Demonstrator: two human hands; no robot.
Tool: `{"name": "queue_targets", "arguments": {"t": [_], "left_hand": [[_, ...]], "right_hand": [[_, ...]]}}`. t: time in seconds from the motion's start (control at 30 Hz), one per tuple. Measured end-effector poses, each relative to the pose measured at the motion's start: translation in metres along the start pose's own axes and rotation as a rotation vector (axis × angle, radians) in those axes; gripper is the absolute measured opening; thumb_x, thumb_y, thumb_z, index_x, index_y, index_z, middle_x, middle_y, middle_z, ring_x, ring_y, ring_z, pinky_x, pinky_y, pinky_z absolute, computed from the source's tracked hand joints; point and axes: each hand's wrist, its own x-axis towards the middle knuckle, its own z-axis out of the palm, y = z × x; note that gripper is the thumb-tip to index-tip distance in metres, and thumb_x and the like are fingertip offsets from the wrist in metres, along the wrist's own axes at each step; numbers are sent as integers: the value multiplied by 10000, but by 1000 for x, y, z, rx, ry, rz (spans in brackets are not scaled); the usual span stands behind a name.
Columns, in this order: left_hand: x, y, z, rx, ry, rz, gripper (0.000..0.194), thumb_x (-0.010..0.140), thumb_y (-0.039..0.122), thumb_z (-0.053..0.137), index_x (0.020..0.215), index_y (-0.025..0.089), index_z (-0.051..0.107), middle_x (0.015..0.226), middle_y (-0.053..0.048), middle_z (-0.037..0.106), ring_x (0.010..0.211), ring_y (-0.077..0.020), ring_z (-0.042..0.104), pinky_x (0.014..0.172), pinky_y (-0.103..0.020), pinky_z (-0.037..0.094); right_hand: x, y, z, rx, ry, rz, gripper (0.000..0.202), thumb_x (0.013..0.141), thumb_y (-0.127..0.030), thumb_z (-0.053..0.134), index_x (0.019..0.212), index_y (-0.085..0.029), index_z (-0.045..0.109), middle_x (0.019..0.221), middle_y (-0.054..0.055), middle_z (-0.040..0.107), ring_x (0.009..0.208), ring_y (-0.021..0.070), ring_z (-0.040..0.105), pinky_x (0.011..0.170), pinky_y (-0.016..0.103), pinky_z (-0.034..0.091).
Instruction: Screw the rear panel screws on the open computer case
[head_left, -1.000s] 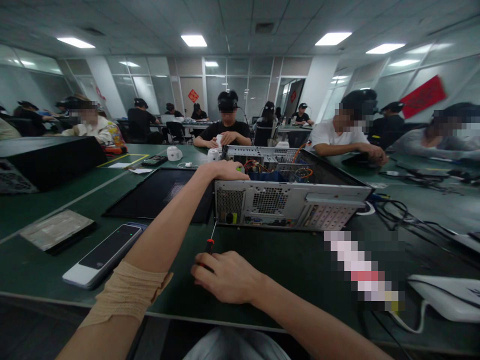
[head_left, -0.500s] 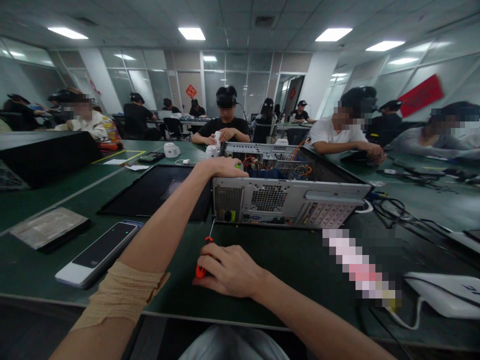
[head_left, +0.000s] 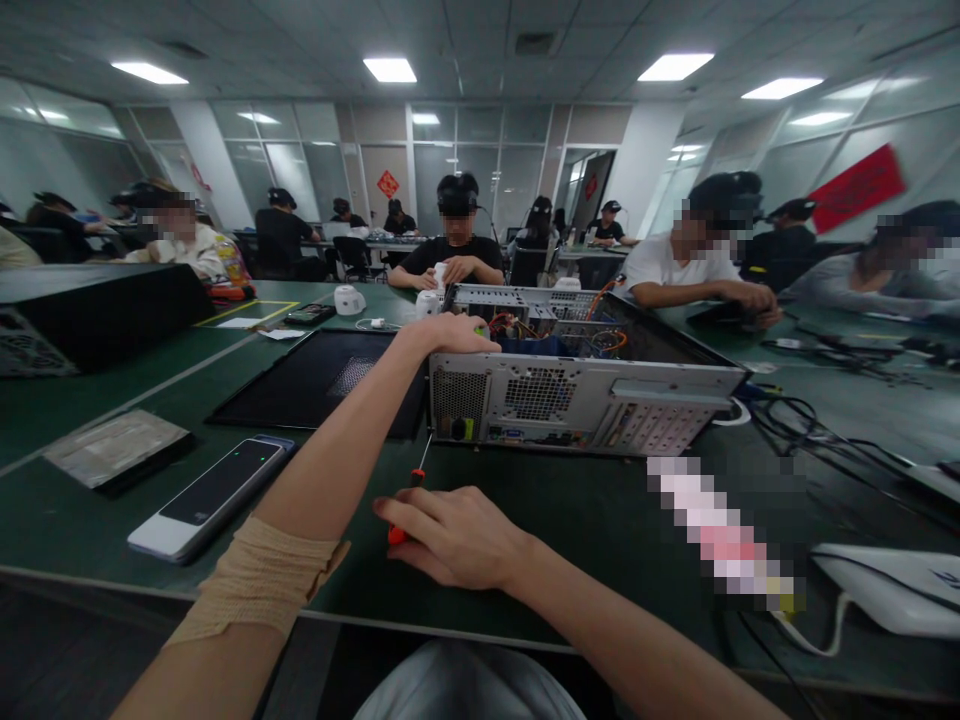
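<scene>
An opened computer case (head_left: 577,395) lies on the green table, its metal rear panel facing me and coloured wires showing inside. My left hand (head_left: 461,335) rests over the case's near left top edge; its fingertips are partly hidden, next to something green. My right hand (head_left: 457,535) is closed around an orange and black screwdriver (head_left: 417,478) in front of the case. The screwdriver's thin shaft points up to the lower left corner of the rear panel. A black side panel (head_left: 300,385) lies flat left of the case, partly behind my left forearm.
A metal drive (head_left: 120,445) and a white device with a dark screen (head_left: 210,495) lie at left. Another black case (head_left: 112,310) stands behind them. Cables (head_left: 787,425) and a white box (head_left: 885,585) are at right. Several people sit around the tables.
The view has shifted slightly, moving the scene a little rightward. My right hand's fingers have changed position on the screwdriver handle. My left hand stays on the case edge.
</scene>
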Motion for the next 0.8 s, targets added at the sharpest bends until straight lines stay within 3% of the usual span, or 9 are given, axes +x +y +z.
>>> {"name": "queue_targets", "arguments": {"t": [0.13,0.37,0.5,0.8], "left_hand": [[2,-2,1,1,23,-23,955,759,780,419,1532,221,363,1541,-107,416,1319,-387,447,1082,-475,345],[-1,3,0,5,34,-27,959,762,763,441,1512,168,395,1522,-145,436,1306,-383,464,1065,-460,377],[-2,5,-1,12,31,-52,884,778,750,437,1499,239,415,1521,-91,449,1310,-361,467,1071,-445,370],[0,-3,1,6,26,1,969,748,858,401,1510,261,383,1536,-84,431,1324,-341,455,1074,-430,355]], "right_hand": [[1,-1,2,2,-13,-8,296,1030,-400,428,1184,-163,518,1257,79,626,912,163,690,597,268,500],[-1,0,4,37,-7,-11,300,977,-421,531,1123,-160,552,1194,69,638,913,175,658,689,289,527],[-2,3,7,20,36,-28,378,967,-538,503,1111,-195,568,1189,63,625,870,166,642,634,270,507],[-3,4,8,2,34,34,391,943,-528,555,1118,-178,550,1164,80,580,800,133,596,569,244,463]]}}
